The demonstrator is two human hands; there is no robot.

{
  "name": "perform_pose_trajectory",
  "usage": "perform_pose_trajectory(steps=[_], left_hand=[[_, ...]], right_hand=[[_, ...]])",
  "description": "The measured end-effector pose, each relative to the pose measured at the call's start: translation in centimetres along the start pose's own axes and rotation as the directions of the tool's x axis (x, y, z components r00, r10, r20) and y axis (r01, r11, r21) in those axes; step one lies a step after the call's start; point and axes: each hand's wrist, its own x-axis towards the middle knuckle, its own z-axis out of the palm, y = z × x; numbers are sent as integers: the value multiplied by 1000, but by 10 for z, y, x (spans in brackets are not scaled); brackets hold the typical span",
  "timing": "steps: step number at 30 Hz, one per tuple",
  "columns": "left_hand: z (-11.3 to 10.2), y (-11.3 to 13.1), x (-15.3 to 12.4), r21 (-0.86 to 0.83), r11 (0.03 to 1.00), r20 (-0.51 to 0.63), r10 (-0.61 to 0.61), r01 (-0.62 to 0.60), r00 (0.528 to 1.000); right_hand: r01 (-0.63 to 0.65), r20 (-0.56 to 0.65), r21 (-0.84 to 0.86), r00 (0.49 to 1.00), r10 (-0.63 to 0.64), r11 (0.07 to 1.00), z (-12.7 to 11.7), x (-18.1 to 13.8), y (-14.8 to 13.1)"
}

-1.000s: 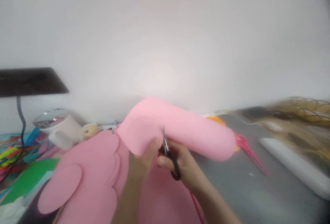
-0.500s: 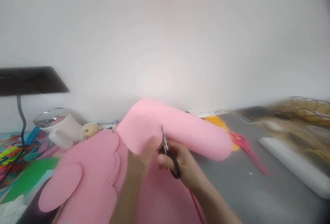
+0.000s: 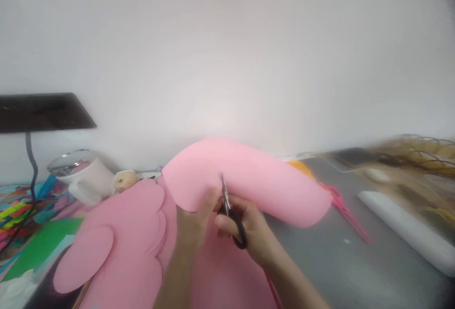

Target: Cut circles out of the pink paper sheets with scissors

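My left hand (image 3: pixel 194 223) pinches the near edge of a curled pink foam sheet (image 3: pixel 256 181) that arches up over the table. My right hand (image 3: pixel 249 231) grips black-handled scissors (image 3: pixel 231 212), fingers through the loops, blades pointing up into the sheet right beside my left thumb. Pink cut-out rounded shapes (image 3: pixel 117 238) lie overlapped below and left of my hands.
A white mug (image 3: pixel 87 178) with a shiny lid stands at the left by a small cream object (image 3: pixel 124 181). Green and multicoloured sheets (image 3: pixel 31 233) lie at far left under a black lamp (image 3: pixel 39 112). A grey table (image 3: pixel 355 266), pink strands (image 3: pixel 346 219), a white roll (image 3: pixel 405 231) and a wire basket (image 3: pixel 423 152) are at right.
The curled pink sheet has shifted slightly to the right and lower, covering more of the yellow piece behind it. Both hands and the scissors stay almost in place.
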Motion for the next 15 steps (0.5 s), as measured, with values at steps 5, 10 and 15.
perform_pose_trajectory(steps=[5, 10, 15], left_hand=[[3, 5, -2, 101, 994, -58, 45, -39, 997], [-1, 0, 1, 86, 994, 4, 60, -60, 998], [-4, -3, 2, 61, 998, -5, 30, -29, 1000]], right_hand=[[101, 6, 20, 995, -101, 995, 0, 0, -2], [152, 34, 37, 988, -153, 988, -2, 1, -2], [146, 48, 32, 988, -147, 989, -1, 1, 0]])
